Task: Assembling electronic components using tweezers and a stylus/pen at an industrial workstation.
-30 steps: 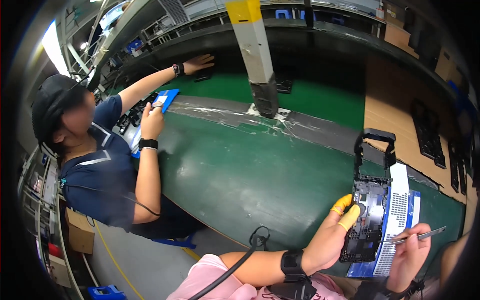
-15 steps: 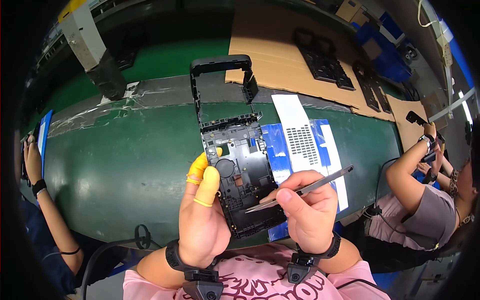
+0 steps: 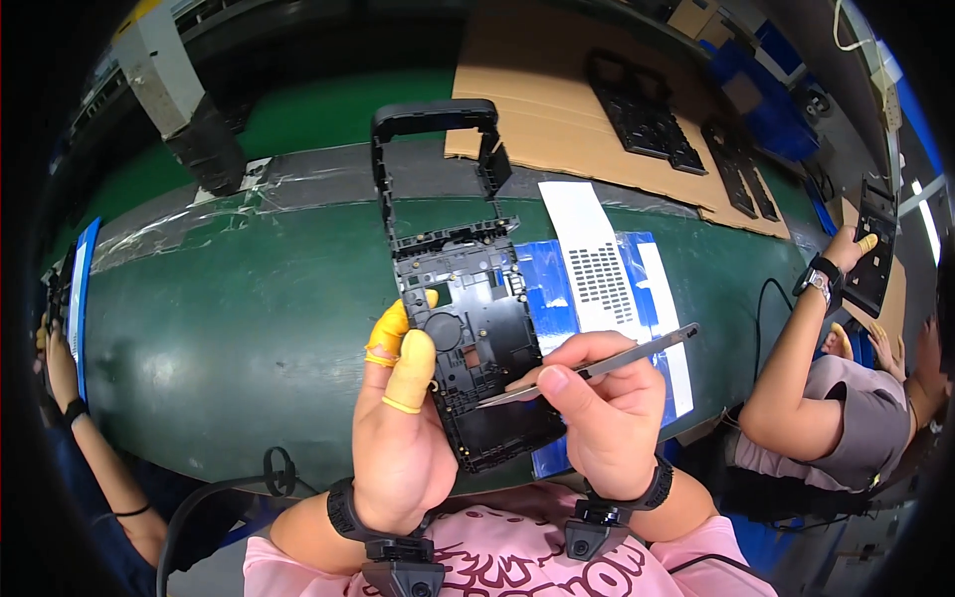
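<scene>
My left hand point(image 3: 403, 428), with yellow finger cots on thumb and forefinger, grips the left edge of a black plastic housing point(image 3: 502, 338). The housing has an open handle-like frame at its far end and ribs, holes and a round disc in its body. Between the thumb and fingers of my right hand point(image 3: 612, 413) is a pair of metal tweezers point(image 3: 647, 350). Their tips point left, over the lower part of the housing; whether they touch it or pinch anything I cannot tell. A white sheet with rows of small black pads point(image 3: 600, 284) lies on a blue sheet point(image 3: 547, 298) beyond my right hand.
Brown cardboard point(image 3: 527, 80) at the back carries more black housings point(image 3: 647, 134). A grey post point(image 3: 174, 99) rises at the back left of the green table point(image 3: 239, 328). A person at the right point(image 3: 811, 328) holds a black housing; another person's arm point(image 3: 104, 458) is at the left.
The tweezer tips have shifted slightly left and away from me over the housing. At the right, the other person's hand has swung outward and now holds up a black housing.
</scene>
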Available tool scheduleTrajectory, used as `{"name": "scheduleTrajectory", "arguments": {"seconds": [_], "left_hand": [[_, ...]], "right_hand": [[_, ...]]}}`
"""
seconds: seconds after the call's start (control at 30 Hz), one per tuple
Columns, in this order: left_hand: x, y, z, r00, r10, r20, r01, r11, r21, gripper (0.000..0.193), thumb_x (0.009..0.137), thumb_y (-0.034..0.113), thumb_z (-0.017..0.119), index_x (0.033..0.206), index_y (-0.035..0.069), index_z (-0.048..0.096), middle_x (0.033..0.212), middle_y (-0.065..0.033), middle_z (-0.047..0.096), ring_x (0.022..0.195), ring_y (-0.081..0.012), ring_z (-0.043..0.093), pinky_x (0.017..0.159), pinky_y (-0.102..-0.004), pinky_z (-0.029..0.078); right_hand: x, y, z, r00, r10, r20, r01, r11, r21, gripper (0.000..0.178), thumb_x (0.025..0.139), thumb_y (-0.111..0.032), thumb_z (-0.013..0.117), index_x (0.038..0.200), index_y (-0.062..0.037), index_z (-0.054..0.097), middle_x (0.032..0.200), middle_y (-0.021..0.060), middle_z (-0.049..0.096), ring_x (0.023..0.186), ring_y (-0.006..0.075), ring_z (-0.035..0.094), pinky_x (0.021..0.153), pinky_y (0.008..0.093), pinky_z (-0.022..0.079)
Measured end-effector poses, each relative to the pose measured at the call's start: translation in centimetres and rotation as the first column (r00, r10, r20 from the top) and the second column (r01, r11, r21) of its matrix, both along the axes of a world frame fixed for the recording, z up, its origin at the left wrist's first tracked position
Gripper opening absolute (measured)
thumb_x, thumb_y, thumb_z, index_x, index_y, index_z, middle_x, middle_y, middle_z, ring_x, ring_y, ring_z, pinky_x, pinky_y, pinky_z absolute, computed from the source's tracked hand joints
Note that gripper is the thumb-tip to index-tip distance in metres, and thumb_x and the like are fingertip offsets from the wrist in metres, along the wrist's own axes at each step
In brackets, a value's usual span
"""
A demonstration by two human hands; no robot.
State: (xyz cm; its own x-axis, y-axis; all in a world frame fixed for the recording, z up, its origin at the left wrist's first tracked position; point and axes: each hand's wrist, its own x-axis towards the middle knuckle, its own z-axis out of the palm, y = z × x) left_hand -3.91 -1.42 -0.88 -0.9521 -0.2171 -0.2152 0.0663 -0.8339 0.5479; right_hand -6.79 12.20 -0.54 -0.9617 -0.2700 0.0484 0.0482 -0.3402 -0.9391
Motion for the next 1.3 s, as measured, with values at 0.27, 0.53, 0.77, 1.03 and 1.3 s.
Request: {"name": "scheduleTrajectory", "arguments": {"seconds": [0.27,0.53,0.77,1.03,1.3], "left_hand": [[0.5,-0.3,0.1,0.994,-0.09,-0.066,0.085,0.993,-0.078,0.059,0.074,-0.004,0.055,0.127,0.006,0.03,0.113,-0.0101,0.049,0.103,-0.0212,0.051,0.089,-0.0347,0.042],[0.8,-0.2,-0.1,0.996,-0.063,-0.067,0.046,0.972,-0.23,0.085,0.058,-0.011,0.056,0.133,0.009,0.022,0.122,-0.0091,0.04,0.108,-0.0214,0.045,0.091,-0.0345,0.04],[0.8,-0.3,0.1,0.997,0.038,-0.065,-0.042,0.998,-0.051,0.061,0.079,0.018,0.06,0.13,0.01,0.028,0.117,-0.008,0.046,0.103,-0.0218,0.05,0.089,-0.0382,0.043],[0.0,-0.2,0.0,0.998,-0.051,0.037,0.052,0.998,-0.029,0.045,0.091,0.041,0.038,0.122,0.008,0.039,0.116,-0.0085,0.049,0.103,-0.0204,0.052,0.086,-0.0355,0.045],[-0.6,0.5,0.0,0.999,0.029,0.036,-0.023,0.988,-0.155,0.037,0.09,0.029,0.043,0.119,0.006,0.041,0.113,-0.0074,0.05,0.103,-0.0179,0.05,0.089,-0.0334,0.042]], "right_hand": [[-0.1,-0.1,-0.1,0.999,-0.008,-0.037,0.008,1.0,0.013,0.015,0.079,0.005,0.059,0.093,0.0031,0.055,0.081,0.0055,0.059,0.072,0.0071,0.056,0.063,0.0175,0.044],[-2.6,3.0,1.5,0.991,-0.126,-0.035,0.127,0.992,0.017,0.01,0.079,-0.001,0.059,0.088,0.0003,0.055,0.072,0.0052,0.059,0.054,0.0036,0.045,0.05,0.0163,0.036],[-8.2,7.1,-1.8,0.97,-0.241,-0.039,0.243,0.943,0.228,0.01,0.079,-0.003,0.058,0.088,0.0004,0.054,0.068,0.0052,0.058,0.053,0.0035,0.047,0.048,0.0153,0.034],[-9.0,7.6,-2.5,0.979,-0.205,0.019,0.197,0.959,0.204,0.012,0.078,-0.002,0.059,0.088,0.0011,0.054,0.069,0.0055,0.059,0.055,0.0043,0.051,0.047,0.0154,0.035],[-9.1,7.7,-2.5,0.979,-0.205,-0.005,0.2,0.948,0.246,0.012,0.078,-0.006,0.06,0.087,-0.0003,0.054,0.07,0.0039,0.059,0.056,0.0038,0.051,0.049,0.0146,0.034]]}}
